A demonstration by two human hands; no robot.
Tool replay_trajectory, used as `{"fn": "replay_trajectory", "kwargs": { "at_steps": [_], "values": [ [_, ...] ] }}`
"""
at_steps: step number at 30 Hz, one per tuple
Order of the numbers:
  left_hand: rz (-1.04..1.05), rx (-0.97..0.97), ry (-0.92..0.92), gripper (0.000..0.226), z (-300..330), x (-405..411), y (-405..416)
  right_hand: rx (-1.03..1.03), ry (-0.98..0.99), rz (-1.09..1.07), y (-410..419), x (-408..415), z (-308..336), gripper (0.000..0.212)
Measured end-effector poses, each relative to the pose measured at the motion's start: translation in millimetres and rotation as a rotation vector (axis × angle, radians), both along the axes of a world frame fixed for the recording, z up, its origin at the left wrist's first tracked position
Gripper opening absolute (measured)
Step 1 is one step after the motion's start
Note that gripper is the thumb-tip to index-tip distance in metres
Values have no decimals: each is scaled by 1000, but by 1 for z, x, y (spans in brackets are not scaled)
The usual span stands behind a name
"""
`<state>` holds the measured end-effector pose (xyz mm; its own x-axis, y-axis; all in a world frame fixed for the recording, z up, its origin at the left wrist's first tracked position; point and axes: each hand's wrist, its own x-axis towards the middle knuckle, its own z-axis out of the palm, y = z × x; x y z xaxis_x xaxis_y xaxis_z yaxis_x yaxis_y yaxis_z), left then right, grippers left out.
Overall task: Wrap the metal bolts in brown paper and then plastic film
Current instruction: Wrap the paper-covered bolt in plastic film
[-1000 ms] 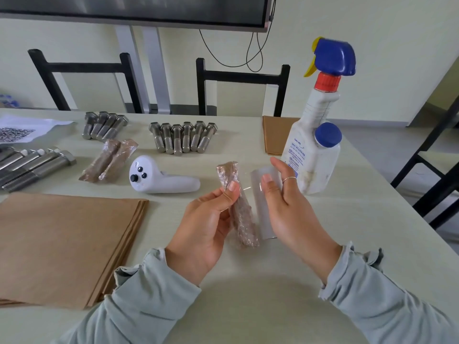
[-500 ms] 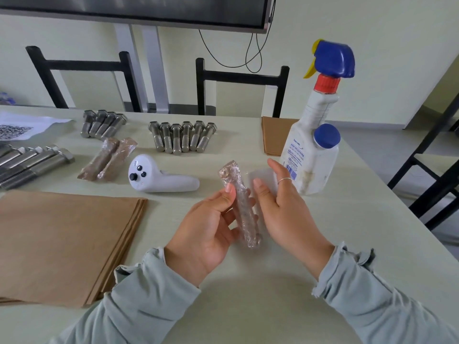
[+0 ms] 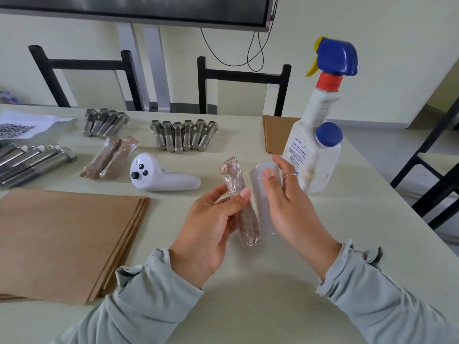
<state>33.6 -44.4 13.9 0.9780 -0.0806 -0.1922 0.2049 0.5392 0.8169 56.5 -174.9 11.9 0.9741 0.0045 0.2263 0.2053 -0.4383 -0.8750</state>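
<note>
Film roll reappeared | left hand pinches wrapped bolt | right hand grips roll

Controller: white, lies on the table.
Spray bottle: white, blue trigger, upright, far right.
Chairs: black, behind table.
Printed sheet: far left.

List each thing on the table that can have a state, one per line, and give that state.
Held bolt: wrapped in paper and film, gripped by left hand.
Film roll: upright, held by right hand.
Two bolts: wrapped, lying side by side.
Six bolts: bare, in a row.
Four bolts: bare.
Long bolts: bare.
Paper stack: flat, unused.
Spray bottle: upright, capped.
</note>
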Motion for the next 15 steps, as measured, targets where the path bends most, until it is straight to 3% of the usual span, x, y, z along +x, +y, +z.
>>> {"fn": "replay_trajectory", "kwargs": {
  "at_steps": [5,11,15],
  "values": [
    [-41,-9,-46,12,1,-1,2,-45,-6,32,-1,3,0,64],
    [-140,-80,-45,26,3,-2,2,-101,18,57,1,1,-2,70],
    [-135,-104,-62,21,5,-2,-1,-49,-5,21,3,0,-1,68]
  ]
}}
